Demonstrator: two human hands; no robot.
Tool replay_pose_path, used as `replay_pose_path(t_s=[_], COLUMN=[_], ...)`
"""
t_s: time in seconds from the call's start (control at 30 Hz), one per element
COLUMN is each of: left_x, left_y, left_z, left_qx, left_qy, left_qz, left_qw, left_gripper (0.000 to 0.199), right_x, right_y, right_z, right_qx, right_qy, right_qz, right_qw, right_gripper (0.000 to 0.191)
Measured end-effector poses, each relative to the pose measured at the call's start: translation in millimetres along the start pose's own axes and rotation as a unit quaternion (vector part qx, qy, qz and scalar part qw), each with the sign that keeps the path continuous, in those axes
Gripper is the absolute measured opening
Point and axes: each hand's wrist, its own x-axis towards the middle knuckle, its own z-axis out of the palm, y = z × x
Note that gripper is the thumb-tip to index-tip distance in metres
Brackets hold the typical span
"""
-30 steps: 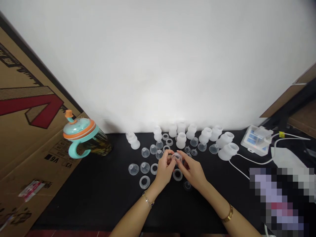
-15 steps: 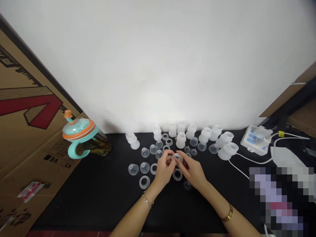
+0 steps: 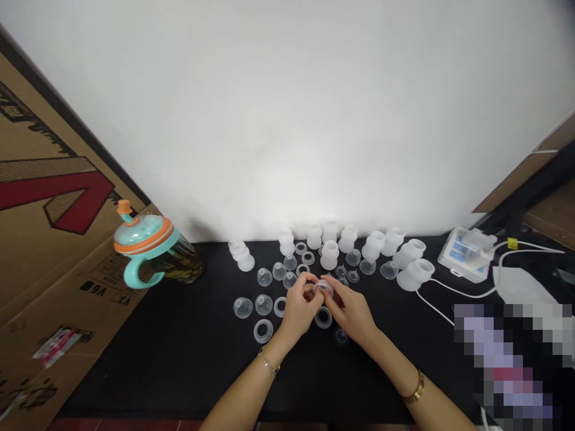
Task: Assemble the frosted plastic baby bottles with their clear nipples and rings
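Observation:
Between both hands I hold a translucent bottle collar ring (image 3: pixel 323 286), pinched by fingers and thumbs from either side. My left hand (image 3: pixel 300 306) is closed on its left edge, and my right hand (image 3: pixel 351 305) grips its right edge. Whether a teat sits inside the ring is too small to tell. Just under the hands another collar ring (image 3: pixel 323 318) lies on the table. Clear silicone teats (image 3: pixel 353 276) lie beyond my right hand, partly hidden by it. Clear dome caps (image 3: pixel 263 304) and more loose rings (image 3: pixel 263 331) are spread left of my left hand.
Several white bottles (image 3: pixel 329 255) stand along the wall, some tilted at the right (image 3: pixel 415 275). One bottle (image 3: pixel 242 257) stands apart at the left. A teal-lidded jug (image 3: pixel 157 251) is near a cardboard box (image 3: pixel 67 251). A power strip (image 3: pixel 465 254) with white cables lies at right.
The held ring has tipped slightly between my fingers. Both hands stay in nearly the same place, and the things on the table have not moved.

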Motion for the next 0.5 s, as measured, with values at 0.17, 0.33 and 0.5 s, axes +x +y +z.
replay_pose_path(t_s=[0.17,0.33,0.5], left_x=[0.4,0.5,-0.4], left_y=[1.3,2.1,1.0], left_z=[-0.4,-1.2,-0.5], left_qx=[0.024,0.032,0.019], left_qy=[0.008,0.003,-0.005], left_qz=[-0.005,-0.001,0.006], left_qw=[1.0,0.999,1.0], left_gripper=[0.013,0.011,0.012], right_x=[0.3,0.8,0.6], right_y=[-1.0,-0.3,2.0], right_z=[-0.6,-0.8,-0.8], right_qx=[-0.002,-0.006,-0.033], right_qy=[0.0,0.003,0.004], right_qz=[0.006,0.008,-0.008], right_qw=[1.0,1.0,0.999], right_gripper=[0.039,0.04,0.048])
